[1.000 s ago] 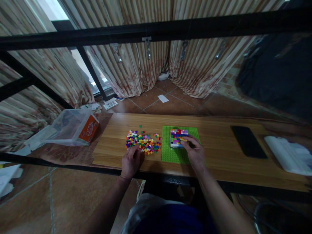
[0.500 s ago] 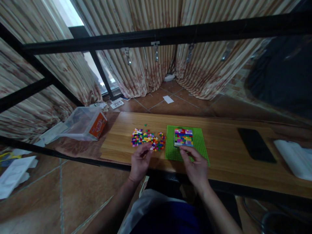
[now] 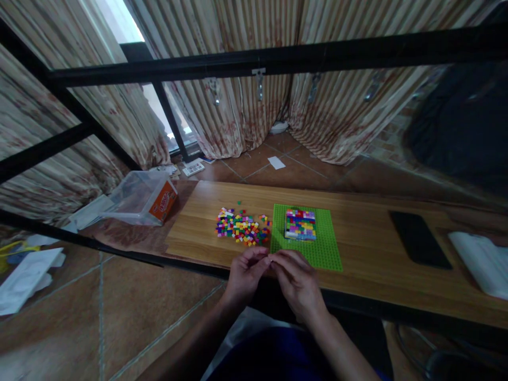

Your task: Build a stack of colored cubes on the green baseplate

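My left hand and my right hand meet at the fingertips over the bench's near edge. A tiny pale building brick shows between their pinched fingers, mostly covered. Just beyond them lies a green studded baseplate. On it sits a square block of many-coloured bricks, with white along its near side. A loose heap of small coloured bricks spreads to the left of the baseplate.
The wooden bench also carries a black phone-like slab and a white packet at the right. A clear plastic bin with an orange label stands off its left end. A black metal bar crosses beyond.
My left hand has moved right and nearer from the brick heap. My right hand has drawn back left from the brick block, and the fingertips now meet. The view has shifted slightly.
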`<state>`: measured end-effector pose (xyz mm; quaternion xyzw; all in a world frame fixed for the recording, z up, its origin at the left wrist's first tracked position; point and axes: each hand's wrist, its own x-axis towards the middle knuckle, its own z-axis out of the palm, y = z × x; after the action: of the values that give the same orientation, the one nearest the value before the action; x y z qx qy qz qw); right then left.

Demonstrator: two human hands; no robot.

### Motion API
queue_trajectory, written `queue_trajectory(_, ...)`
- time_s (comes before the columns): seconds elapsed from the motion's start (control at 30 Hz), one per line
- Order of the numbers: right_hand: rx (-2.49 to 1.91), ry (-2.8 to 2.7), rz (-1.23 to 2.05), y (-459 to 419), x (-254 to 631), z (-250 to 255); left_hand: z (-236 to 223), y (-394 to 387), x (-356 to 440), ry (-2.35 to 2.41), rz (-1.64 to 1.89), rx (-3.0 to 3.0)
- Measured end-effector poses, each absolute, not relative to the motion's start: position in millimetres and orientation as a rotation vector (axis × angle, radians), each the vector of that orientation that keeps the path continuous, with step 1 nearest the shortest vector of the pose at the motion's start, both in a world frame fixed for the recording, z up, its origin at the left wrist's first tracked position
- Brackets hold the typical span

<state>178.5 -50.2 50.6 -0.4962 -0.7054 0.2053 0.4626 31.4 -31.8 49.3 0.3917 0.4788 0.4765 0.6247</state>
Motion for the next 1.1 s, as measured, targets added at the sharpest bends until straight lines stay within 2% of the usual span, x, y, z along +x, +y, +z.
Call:
queue_trajectory(0.3,-1.271,-1.802,0.553,-64,189,34,33,-45,41,1.09,0.97,0.847)
queue_trajectory(0.5,-1.423,-1.531,0.661,-59,209,36,27,-40,26,1.248,0.946,1.215)
queue_trajectory(0.73,-1.615,-1.169,0.543,-26,254,30,14,-2,-27,1.57,1.123,1.569)
queue_trajectory(1.1,-1.567,-1.331,0.381,11,263,21,-2,19,-46,1.749,1.12,1.744)
